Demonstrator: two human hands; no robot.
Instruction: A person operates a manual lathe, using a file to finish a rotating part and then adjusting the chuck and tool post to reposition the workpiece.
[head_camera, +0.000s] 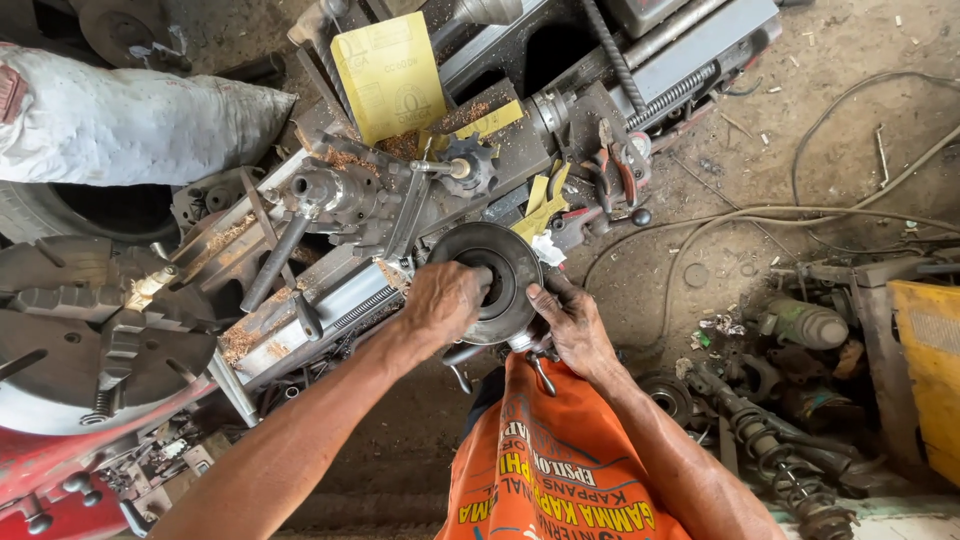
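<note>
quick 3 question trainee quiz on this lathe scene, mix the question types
1. True or false: both hands touch the dark round disc.
2. Which hand has fingers reaching into the disc's centre hole? A) left hand B) right hand C) neither
3. Fill in: the folded sheet standing on the lathe above the disc is coloured ____.

Key:
1. True: the left hand lies over the disc's lower left face and the right hand steadies its lower right rim.
2. A
3. Yellow: the abrasive sheet.

round disc (508, 262) before lathe (400, 190), chuck (90, 350) far left
</note>
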